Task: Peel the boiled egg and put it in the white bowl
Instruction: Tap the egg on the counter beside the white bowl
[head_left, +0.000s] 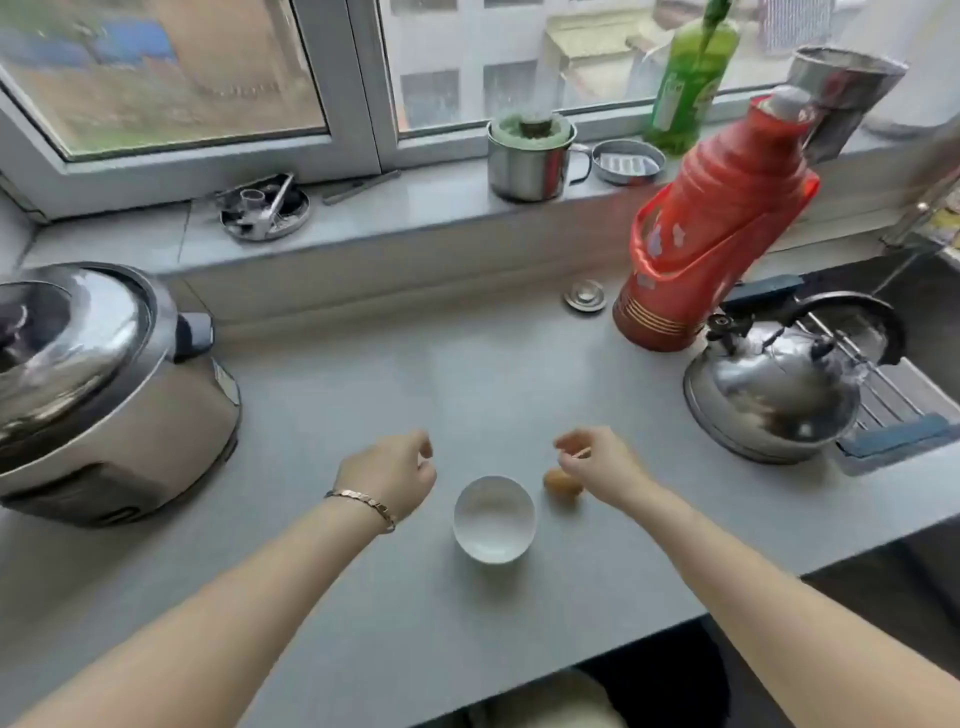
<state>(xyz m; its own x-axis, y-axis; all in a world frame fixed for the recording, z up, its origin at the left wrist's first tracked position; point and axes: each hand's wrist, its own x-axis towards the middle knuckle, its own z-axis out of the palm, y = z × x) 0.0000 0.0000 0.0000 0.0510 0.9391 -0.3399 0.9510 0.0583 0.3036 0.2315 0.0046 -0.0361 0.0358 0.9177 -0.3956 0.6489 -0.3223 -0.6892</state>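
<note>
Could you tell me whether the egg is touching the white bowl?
Apart. The head view shows a strip of grey counter between the egg and the bowl.

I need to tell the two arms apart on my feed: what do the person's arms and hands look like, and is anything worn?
No sleeves or gloves show; both arms are bare to the frame's edge. The left hand has a thin, gold-toned, flat-link bracelet at the wrist. The right hand and its wrist wear nothing visible; blur could hide a ring.
</note>
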